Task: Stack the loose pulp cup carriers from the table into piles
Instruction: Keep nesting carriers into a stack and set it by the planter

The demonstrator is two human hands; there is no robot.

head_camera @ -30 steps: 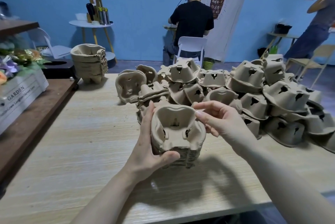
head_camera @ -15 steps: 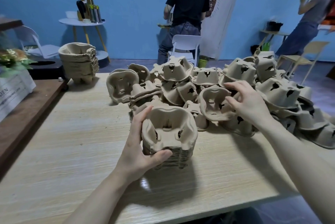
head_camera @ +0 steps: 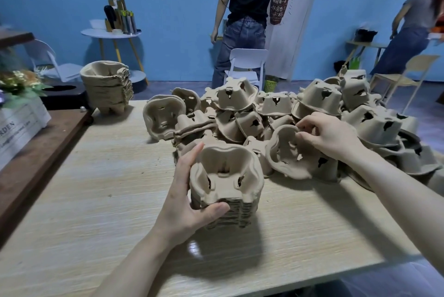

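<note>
The right hand [head_camera: 332,134] is now gripping a loose carrier [head_camera: 287,152] at the near edge of the unsorted heap [head_camera: 312,114], fingers curling over its upper rim and thumb pressing inside the cup well; a second ago that hand was hovering empty beside the stack, so a fresh piece is being taken up. The carrier is tilting on its side, open face turned toward the left, and is touching its neighbours in the heap. The left hand [head_camera: 185,200] is clasping the working stack [head_camera: 225,186], thumb wrapping the front lower edge and fingers lying up its left flank, holding it where it was, standing on the tabletop [head_camera: 96,188] near the middle (open side up, ready to receive). A finished pile [head_camera: 108,85] is sitting at the far left corner. The heap is filling the far right part of the tabletop, so most of the work is probably remaining. The next move is likely calling for turning the carrier upright and matching its outline to the stack's before nesting it.
</note>
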